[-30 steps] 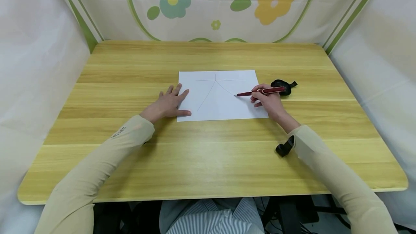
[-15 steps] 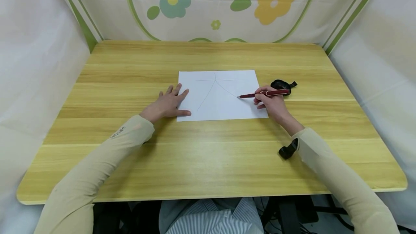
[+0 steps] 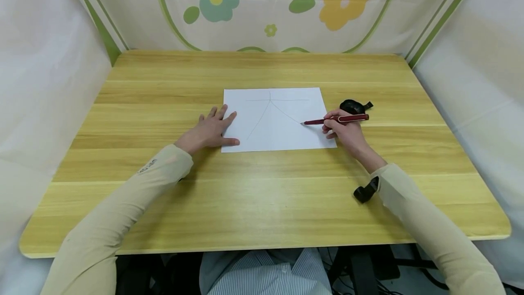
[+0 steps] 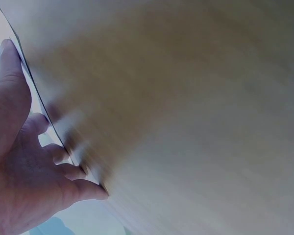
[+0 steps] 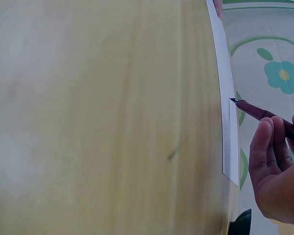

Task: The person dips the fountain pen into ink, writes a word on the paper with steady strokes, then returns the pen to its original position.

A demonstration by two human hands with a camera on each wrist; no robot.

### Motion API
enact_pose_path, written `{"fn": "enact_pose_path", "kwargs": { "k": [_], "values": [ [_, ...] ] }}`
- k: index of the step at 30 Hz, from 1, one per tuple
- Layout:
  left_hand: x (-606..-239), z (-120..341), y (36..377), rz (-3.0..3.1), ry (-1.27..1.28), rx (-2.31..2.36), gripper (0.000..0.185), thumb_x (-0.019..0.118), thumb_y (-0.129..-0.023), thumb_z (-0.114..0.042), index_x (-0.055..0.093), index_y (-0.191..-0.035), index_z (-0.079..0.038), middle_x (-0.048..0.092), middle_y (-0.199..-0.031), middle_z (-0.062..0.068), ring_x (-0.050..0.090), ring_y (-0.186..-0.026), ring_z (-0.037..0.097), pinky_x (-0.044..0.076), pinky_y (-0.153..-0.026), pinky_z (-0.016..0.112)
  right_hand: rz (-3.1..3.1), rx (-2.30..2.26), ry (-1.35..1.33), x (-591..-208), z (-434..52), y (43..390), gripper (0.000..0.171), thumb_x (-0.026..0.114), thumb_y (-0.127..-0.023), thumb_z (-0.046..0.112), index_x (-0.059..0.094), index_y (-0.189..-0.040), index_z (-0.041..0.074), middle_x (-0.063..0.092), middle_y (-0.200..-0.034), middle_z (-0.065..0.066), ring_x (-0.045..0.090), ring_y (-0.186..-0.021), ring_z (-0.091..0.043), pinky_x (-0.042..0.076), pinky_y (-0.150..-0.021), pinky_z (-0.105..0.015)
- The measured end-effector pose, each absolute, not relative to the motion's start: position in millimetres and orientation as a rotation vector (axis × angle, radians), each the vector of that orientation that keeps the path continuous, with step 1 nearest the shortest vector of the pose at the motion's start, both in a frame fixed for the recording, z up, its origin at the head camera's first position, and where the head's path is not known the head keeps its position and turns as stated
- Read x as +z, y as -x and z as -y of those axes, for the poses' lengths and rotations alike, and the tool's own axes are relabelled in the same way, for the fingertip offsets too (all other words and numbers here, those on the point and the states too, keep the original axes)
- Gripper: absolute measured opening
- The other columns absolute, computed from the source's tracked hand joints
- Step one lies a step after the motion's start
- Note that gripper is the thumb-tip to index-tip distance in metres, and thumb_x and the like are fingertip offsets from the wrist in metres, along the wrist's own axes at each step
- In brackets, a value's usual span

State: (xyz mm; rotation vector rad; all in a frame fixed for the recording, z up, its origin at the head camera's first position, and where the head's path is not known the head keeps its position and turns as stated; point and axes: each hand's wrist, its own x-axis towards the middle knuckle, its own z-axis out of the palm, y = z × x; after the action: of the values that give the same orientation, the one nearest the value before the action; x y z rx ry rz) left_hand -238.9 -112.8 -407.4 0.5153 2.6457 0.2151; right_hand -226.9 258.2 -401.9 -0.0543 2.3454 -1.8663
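A white sheet of paper [image 3: 278, 135] lies on the wooden table, bearing a thin horizontal line, a short vertical one and two slanting lines that spread downward. My right hand [image 3: 348, 133] pinches a dark red pen [image 3: 354, 118], its tip on the lower end of the right slanting line. The right wrist view also shows the pen [image 5: 257, 111] meeting the paper [image 5: 227, 132]. Fingers spread, my left hand [image 3: 210, 130] rests on the paper's left edge. In the left wrist view its thumb and fingertips [image 4: 93, 189] lie along that edge.
Just behind the right hand sits a small black object with a short tab [image 3: 353, 106], partly covered by pen and hand. A black device [image 3: 365, 190] is strapped at the right wrist. A flower-patterned white curtain [image 3: 254, 8] stands behind the table [image 3: 245, 213].
My right hand and the pen have moved a little to the right and toward me, and the right slanting line has grown longer. The left hand stays on the paper.
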Motion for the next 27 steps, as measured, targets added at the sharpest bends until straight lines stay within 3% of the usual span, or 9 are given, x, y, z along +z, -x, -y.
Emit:
{"fn": "enact_pose_path", "kwargs": {
  "k": [27],
  "values": [
    [-407,113,239,-2.644,-0.529,0.222,0.091,0.054,-0.088,-0.058,0.007,-0.154,-0.015,-0.008,-0.159,0.02,-0.004,-0.144,0.048,0.009,-0.108,0.07,-2.312,-1.89,0.07,-390,-271,211,0.01,0.053,-0.093,0.004,0.054,-0.101,-0.001,0.066,-0.07,0.006,0.063,-0.066,-0.004,0.054,-0.059,-0.022]
  ]
}}
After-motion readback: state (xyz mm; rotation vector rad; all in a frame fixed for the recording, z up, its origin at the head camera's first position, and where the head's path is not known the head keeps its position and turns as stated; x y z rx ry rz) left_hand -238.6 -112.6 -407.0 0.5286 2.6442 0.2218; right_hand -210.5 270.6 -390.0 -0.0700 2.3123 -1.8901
